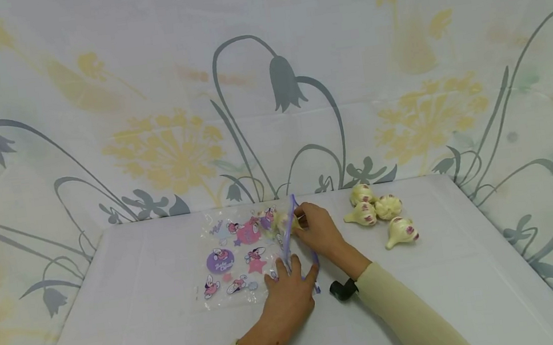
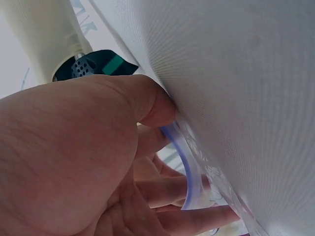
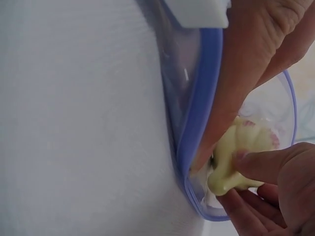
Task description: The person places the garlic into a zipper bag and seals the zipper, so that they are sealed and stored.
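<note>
A clear zip bag (image 1: 228, 265) with pink and purple cartoon prints and a purple zip edge (image 3: 209, 83) lies flat on the table, its mouth facing right and spread apart. My left hand (image 1: 288, 293) rests at the near end of the mouth. Its fingers (image 2: 167, 191) reach straight along the purple edge, with the thumb bent over near the table. With thumb and fingertips my right hand (image 1: 320, 230) pinches a cream garlic bulb (image 3: 248, 137) with reddish-purple marks. The bulb is inside the bag's mouth, stem end toward the hand.
Several more garlic bulbs (image 1: 388, 206) sit in a loose group to the right of my right hand. A black device (image 1: 343, 290) is at my right wrist. A white slider (image 3: 197, 12) sits on the zip edge. Behind the table (image 1: 131, 299) rises a flower-printed cloth (image 1: 168, 93).
</note>
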The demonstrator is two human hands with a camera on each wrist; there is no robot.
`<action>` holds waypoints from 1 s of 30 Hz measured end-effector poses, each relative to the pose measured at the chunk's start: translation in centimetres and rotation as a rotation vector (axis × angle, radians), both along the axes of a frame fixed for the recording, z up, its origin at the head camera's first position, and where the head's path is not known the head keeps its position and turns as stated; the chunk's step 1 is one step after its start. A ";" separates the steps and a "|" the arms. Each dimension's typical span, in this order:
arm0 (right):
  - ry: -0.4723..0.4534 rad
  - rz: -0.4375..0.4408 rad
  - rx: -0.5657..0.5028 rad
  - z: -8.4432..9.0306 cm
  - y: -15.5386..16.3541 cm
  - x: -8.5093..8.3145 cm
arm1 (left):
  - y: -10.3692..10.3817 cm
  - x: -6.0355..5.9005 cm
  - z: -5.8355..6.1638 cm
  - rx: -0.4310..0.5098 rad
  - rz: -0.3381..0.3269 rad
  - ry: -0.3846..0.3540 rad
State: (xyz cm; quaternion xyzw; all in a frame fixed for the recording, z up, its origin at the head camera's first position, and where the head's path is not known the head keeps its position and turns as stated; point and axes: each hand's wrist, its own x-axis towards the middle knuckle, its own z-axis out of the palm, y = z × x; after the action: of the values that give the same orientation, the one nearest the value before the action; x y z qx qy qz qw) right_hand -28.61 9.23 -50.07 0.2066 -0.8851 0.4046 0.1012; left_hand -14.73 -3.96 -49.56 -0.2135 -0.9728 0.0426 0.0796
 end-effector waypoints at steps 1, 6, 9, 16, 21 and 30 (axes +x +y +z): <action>-0.003 -0.005 0.005 0.0 0.0 -0.1 | 0.0 0.0 0.0 0.000 -0.001 0.002; 0.008 -0.026 0.038 0.1 -0.1 -0.6 | 0.0 0.1 0.2 0.004 -0.001 -0.004; 0.018 -0.035 0.061 0.1 -0.1 -0.8 | 0.0 0.1 0.2 0.005 0.000 -0.015; 0.060 -0.056 0.133 0.2 -0.4 -1.5 | 0.0 0.0 0.0 -0.005 0.003 -0.019; 0.068 -0.067 0.128 0.2 -0.5 -1.5 | 0.0 -0.1 0.0 -0.011 0.004 -0.029; 0.023 -0.069 0.070 0.1 0.1 -0.9 | 0.0 0.0 0.2 -0.002 0.009 -0.033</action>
State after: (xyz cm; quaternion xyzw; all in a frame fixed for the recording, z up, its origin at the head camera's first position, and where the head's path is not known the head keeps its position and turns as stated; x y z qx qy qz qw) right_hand -29.54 9.29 -49.96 0.1839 -0.9041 0.3672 0.1180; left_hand -14.72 -3.99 -49.36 -0.2099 -0.9748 0.0404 0.0634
